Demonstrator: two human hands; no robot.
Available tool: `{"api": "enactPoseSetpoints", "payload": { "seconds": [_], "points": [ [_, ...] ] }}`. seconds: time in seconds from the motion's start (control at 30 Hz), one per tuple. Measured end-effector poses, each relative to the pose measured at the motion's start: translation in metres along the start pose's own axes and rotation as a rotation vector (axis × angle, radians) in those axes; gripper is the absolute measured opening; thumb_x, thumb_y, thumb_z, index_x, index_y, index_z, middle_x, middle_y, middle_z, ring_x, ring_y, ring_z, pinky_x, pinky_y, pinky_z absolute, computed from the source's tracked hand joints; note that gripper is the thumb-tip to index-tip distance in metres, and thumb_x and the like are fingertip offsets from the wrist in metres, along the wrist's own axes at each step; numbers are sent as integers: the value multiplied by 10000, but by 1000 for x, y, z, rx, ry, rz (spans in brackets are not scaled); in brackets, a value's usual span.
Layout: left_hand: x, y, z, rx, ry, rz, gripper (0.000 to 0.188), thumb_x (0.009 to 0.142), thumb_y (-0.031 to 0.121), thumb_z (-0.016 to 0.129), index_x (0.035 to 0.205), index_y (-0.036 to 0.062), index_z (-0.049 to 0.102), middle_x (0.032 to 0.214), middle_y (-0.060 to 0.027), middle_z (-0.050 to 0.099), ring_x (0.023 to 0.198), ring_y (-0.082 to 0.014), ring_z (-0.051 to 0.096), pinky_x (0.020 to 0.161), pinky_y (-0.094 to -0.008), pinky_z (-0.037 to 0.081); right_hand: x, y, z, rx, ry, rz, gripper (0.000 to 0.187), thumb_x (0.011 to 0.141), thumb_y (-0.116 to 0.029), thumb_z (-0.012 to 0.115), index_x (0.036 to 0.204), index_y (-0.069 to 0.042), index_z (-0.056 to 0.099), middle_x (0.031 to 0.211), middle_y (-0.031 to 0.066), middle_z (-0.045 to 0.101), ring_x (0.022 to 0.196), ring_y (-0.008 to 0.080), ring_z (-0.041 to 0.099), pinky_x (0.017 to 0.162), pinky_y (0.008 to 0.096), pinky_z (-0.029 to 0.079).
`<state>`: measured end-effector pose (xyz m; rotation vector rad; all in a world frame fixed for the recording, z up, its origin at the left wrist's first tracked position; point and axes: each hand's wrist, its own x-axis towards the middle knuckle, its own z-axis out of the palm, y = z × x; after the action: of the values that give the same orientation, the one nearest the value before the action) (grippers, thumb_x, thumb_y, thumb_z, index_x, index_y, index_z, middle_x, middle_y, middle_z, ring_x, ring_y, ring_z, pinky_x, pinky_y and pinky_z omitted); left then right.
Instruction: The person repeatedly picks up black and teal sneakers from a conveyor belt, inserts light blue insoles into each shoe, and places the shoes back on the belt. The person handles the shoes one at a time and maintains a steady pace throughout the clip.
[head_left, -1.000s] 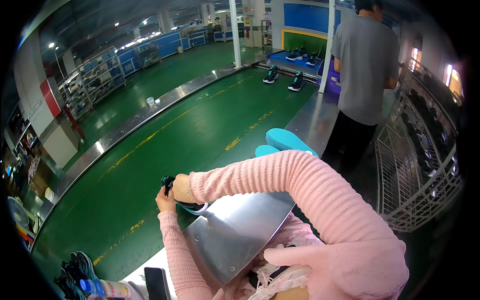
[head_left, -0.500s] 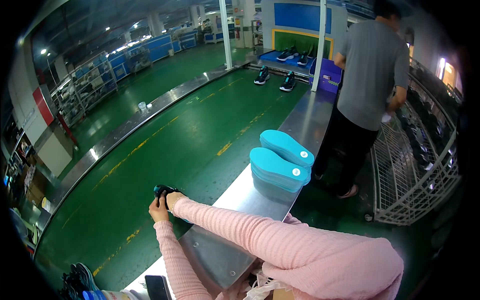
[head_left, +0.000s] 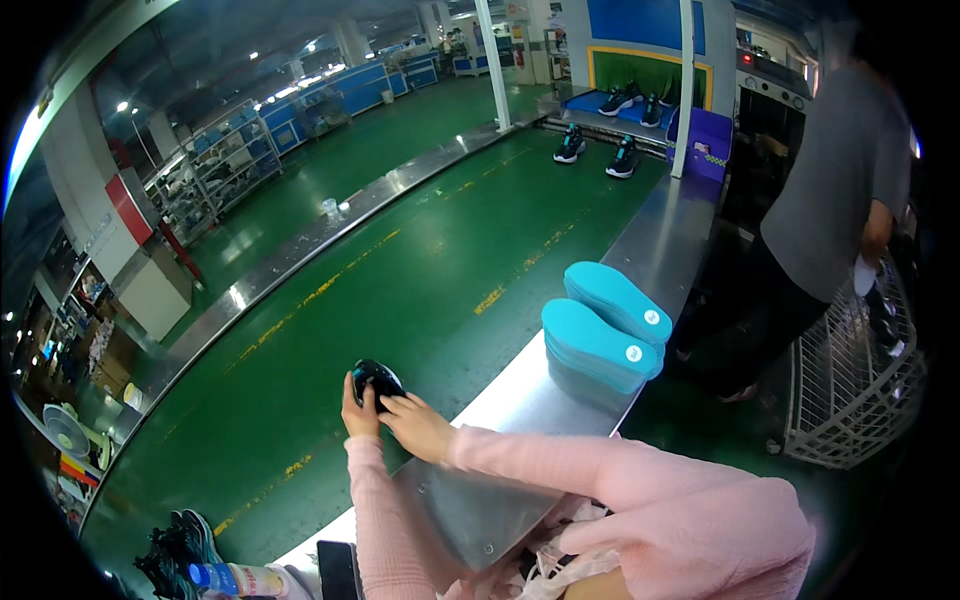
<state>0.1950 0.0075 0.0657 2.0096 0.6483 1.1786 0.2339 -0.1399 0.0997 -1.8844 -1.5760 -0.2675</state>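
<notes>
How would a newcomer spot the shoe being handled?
Find the wide green belt crossing the view, then the metal ledge along its near side. Just beyond that ledge, a black shoe with teal accents sits between the left hand and right hand. Unlike the far-end shoes and the lower-left cluster, it has hands on it.

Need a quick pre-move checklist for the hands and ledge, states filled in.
1. Left hand on shoe: ok, at its left side.
2. Right hand at shoe: ok, fingers at its near edge.
3. Shoe's inside: cannot tell, too small and dark.
4. Teal insoles on metal ledge: ok, stacked.
5. Phone apart from shoe: ok.
6. Co-worker apart from both hands: ok, by the cart.
</notes>
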Motion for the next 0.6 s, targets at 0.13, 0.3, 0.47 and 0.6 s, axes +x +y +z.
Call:
{"api": "enactPoseSetpoints", "payload": {
  "seconds": [0.13,0.3,0.47,0.6],
  "points": [
    [-10,79,-27,308,170,261,139,696,23,556,834,14,544,838,-125,538,788,-275,537,658,-337,460,-86,18,-57,341,-11,191,217,830,-186,454,915,-36,586,802,155,588,782,299,559,691,370,445],
    [2,64,-5,758,-653,-687,228,729,142,529,923,45,599,936,-134,599,894,-277,569,751,-383,458,-165,30,-58,680,-244,547,282,847,-257,432,855,-41,613,625,86,596,563,213,584,546,294,450],
    [12,91,-4,895,-939,-449,224,729,150,540,916,43,602,947,-129,594,913,-270,557,772,-379,443,-173,28,-62,405,-255,399,289,877,-234,402,809,-24,589,561,63,532,502,209,443,508,300,390],
    [2,92,-13,859,-992,-457,221,728,156,550,909,42,605,956,-124,590,929,-265,547,788,-376,432,-178,18,-63,543,-347,444,301,875,-230,403,772,-6,576,546,68,512,486,175,426,484,302,372]
  ]
}}
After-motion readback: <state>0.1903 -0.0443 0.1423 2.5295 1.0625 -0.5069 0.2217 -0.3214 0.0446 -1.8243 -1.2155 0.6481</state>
